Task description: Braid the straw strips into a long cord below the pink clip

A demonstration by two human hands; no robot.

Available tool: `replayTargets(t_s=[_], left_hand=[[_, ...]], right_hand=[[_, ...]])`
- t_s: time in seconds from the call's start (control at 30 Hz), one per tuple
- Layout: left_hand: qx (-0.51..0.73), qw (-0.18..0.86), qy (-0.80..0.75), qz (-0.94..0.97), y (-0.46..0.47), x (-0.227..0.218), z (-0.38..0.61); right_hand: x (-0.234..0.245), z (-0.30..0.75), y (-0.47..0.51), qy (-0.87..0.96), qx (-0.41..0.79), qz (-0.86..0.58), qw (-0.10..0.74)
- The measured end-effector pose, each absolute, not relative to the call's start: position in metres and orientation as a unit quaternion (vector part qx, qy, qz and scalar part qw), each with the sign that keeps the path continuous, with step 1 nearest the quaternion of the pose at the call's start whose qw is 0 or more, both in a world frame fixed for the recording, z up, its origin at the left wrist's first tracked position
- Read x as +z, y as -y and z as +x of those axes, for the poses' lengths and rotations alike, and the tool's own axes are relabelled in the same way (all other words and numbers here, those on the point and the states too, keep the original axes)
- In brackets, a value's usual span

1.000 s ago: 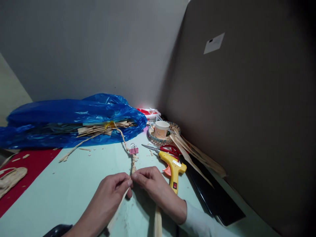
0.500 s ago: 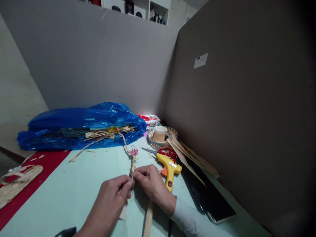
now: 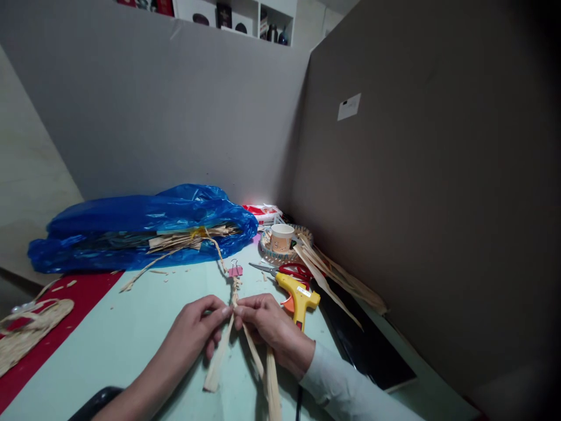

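A narrow braid of pale, dried plant strips (image 3: 235, 287) runs toward me from a pink binder clip (image 3: 235, 271) on the table. My left hand (image 3: 205, 320) pinches the braid's near end from the left. Close against it, my right hand (image 3: 267, 321) pinches the same spot between thumb and forefinger. Below the fingertips a flat loose strip (image 3: 219, 359) hangs to the left, and longer strips (image 3: 272, 383) trail down beneath my right hand. Just right of that hand lies a yellow glue gun (image 3: 300, 298), its lower handle partly hidden.
Red-handled scissors (image 3: 294, 271) lie behind the glue gun. A paper cup (image 3: 281, 238) stands on a woven tray (image 3: 307, 235). Loose strips cross a black flat object (image 3: 363, 339) at right. A blue plastic bag (image 3: 131, 210) holds more strips. A woven sole (image 3: 37, 333) lies left on red cloth.
My fingers have shifted slightly at the braid's end, and my left hand has turned a little outward. The loose strips below now hang apart and show more.
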State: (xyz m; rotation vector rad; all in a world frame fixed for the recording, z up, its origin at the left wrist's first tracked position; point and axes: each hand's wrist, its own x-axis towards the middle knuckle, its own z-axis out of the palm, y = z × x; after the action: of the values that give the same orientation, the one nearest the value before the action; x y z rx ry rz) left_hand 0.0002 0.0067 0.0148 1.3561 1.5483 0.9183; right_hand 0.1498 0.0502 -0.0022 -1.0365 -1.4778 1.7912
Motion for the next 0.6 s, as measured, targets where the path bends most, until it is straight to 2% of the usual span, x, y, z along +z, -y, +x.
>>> replayTargets(t_s=[0.1,0.27,0.43,0.6], left_hand=[[0.375,0.522,-0.582,0.498,-0.018,0.004,-0.001],[0.405,0.594,-0.534,0.445,-0.025,-0.005,0.003],[0.405,0.589,-0.537,0.447,-0.026,-0.007,0.000],[0.403,0.539,-0.576,0.465,-0.026,-0.012,0.001]], right_hand=[[-0.004,0.150,-0.049,0.579,0.652,-0.392,0.292],[-0.004,0.152,-0.051,0.652,0.589,-0.392,0.272],[0.005,0.157,-0.051,0.753,0.477,-0.390,0.231],[0.014,0.160,-0.040,0.823,0.295,-0.448,0.188]])
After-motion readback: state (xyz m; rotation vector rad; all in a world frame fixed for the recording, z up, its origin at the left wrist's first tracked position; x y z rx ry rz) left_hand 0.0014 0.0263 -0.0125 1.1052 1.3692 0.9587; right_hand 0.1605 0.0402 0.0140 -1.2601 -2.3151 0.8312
